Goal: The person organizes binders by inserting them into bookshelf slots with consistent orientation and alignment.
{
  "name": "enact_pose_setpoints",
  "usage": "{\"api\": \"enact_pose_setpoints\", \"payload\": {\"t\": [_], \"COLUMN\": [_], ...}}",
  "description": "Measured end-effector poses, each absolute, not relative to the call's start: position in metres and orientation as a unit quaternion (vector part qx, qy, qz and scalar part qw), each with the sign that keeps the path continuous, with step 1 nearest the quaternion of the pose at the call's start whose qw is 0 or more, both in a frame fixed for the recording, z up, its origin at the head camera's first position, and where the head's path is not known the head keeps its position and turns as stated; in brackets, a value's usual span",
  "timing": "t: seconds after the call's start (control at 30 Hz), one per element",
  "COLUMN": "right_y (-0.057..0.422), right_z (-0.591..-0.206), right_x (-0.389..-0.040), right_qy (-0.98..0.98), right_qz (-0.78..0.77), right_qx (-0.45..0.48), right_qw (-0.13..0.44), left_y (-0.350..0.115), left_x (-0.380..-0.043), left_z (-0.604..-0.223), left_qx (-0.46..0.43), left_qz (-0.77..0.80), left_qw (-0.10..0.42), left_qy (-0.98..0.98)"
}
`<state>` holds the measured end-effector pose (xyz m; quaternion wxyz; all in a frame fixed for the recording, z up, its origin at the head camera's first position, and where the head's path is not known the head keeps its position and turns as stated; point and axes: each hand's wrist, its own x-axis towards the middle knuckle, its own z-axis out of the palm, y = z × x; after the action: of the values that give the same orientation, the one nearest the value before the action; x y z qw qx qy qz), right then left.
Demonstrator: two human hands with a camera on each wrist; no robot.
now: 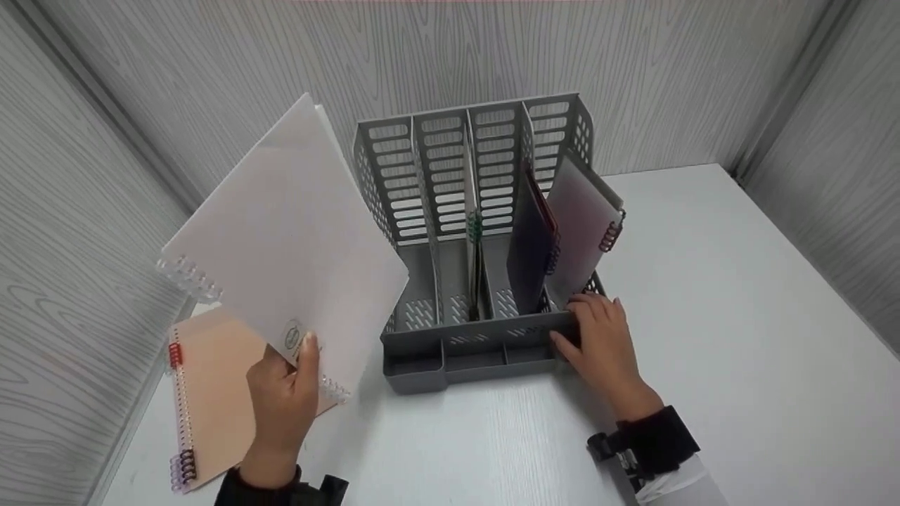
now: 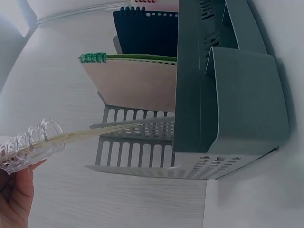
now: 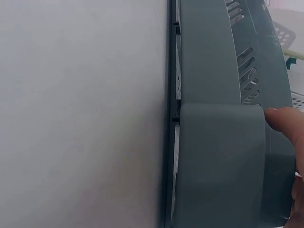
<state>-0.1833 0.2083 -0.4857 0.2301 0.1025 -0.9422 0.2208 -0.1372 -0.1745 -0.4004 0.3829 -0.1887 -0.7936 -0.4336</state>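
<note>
My left hand [image 1: 285, 400] grips a white ring-bound notebook [image 1: 302, 218] near one corner, thumb on its cover. The notebook is tilted in the air left of a grey file organizer [image 1: 413, 383], with clear plastic rings along its lower edge. In the left wrist view its rings [image 2: 35, 140] show beside that hand's fingers, and its far end points toward the organizer's slots. My right hand [image 1: 605, 344] holds the organizer's front right corner, fingers over the front wall and thumb at the small front compartment. The right wrist view shows the thumb [image 3: 285, 121] against the grey plastic.
Standing in the organizer are a green-ringed notebook [image 1: 474, 228], a dark blue notebook [image 1: 526, 253] and a pale translucent notebook [image 1: 580, 218] with dark red rings. A peach notebook [image 1: 218, 393] lies on the white table at left, partly covered. Grey wood-grain panels [image 1: 450, 56] enclose the table.
</note>
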Motion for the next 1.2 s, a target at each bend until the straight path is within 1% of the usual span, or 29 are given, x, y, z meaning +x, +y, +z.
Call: {"api": "enact_pose_setpoints", "payload": {"t": [0.27,0.47,0.63,0.93,1.2], "right_y": [0.205,0.205,0.207,0.207,0.208], "right_z": [-0.487,-0.486,-0.486,-0.484,-0.484], "right_x": [-0.181,-0.181,-0.183,-0.182,-0.183], "right_qy": [-0.945,-0.943,-0.942,-0.946,-0.943], "right_qz": [0.220,0.221,0.216,0.216,0.217], "right_qx": [0.101,0.104,0.105,0.098,0.102], "right_qw": [0.220,0.226,0.234,0.222,0.231], "left_y": [-0.152,-0.134,-0.120,-0.097,-0.077], "left_x": [-0.149,-0.162,-0.174,-0.196,-0.218], "left_z": [-0.406,-0.409,-0.411,-0.411,-0.410], "left_qx": [-0.212,-0.223,-0.220,-0.207,-0.189], "left_qz": [-0.441,-0.430,-0.411,-0.400,-0.381], "left_qw": [0.368,0.372,0.378,0.390,0.399], "left_qy": [-0.791,-0.792,-0.800,-0.803,-0.813]}}
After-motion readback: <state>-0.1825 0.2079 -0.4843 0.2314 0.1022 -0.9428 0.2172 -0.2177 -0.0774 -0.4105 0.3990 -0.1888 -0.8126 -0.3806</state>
